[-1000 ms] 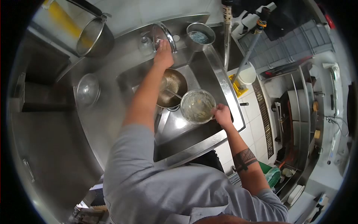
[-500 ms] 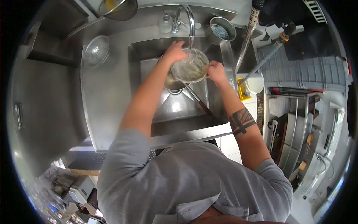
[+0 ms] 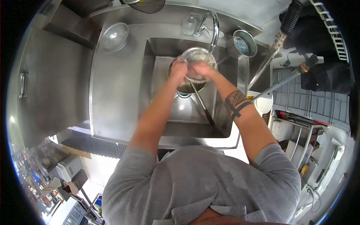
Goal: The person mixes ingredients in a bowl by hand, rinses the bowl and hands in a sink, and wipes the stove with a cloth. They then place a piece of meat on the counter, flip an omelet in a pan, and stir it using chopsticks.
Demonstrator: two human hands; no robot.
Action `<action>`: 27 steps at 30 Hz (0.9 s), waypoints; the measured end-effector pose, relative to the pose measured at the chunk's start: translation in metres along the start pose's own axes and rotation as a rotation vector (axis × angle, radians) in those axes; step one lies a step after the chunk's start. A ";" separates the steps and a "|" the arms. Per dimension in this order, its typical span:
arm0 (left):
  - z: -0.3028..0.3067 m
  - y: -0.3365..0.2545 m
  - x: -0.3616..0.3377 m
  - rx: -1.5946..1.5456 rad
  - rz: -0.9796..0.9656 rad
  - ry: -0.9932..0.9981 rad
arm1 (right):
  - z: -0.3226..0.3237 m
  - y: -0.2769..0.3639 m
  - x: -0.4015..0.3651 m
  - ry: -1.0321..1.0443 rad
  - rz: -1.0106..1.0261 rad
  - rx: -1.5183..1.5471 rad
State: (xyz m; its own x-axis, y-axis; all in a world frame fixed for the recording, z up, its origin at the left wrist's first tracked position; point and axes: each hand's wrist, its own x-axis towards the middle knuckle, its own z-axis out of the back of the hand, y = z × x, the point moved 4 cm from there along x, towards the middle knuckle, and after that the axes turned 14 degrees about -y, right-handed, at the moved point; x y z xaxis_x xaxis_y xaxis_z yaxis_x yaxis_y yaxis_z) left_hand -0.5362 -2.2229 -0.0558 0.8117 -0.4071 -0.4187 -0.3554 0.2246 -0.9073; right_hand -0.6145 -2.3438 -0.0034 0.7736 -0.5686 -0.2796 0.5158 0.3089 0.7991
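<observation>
While it hangs just under the spout of the faucet [image 3: 213, 26], the steel bowl [image 3: 198, 55] is gripped from both sides: the left hand [image 3: 177, 71] is curled round its left rim, and the right hand [image 3: 201, 69] is closed over its near edge. Below the faucet, a dark pan [image 3: 186, 88] lies in the sink [image 3: 147, 82] under the bowl. A soap bottle [image 3: 189, 24] stands just left of the faucet, a round tin [image 3: 244, 43] to its right, and a lid [image 3: 114, 36] rests on the surface [image 3: 112, 90] well to its left.

Round steel bowl [image 3: 197, 56], seemingly smeared inside, sits tilted under the faucet [image 3: 215, 26].
</observation>
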 end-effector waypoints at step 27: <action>-0.013 -0.012 0.005 -0.207 0.203 0.054 | 0.012 -0.021 -0.002 -0.040 0.055 -0.318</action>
State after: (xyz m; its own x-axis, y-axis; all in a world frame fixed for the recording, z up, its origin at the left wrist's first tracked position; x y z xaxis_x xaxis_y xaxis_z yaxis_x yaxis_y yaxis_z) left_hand -0.5332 -2.2393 -0.0472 0.6909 -0.4199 -0.5885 -0.5992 0.1230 -0.7911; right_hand -0.6311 -2.3585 -0.0131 0.7914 -0.5724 -0.2146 0.5681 0.5589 0.6041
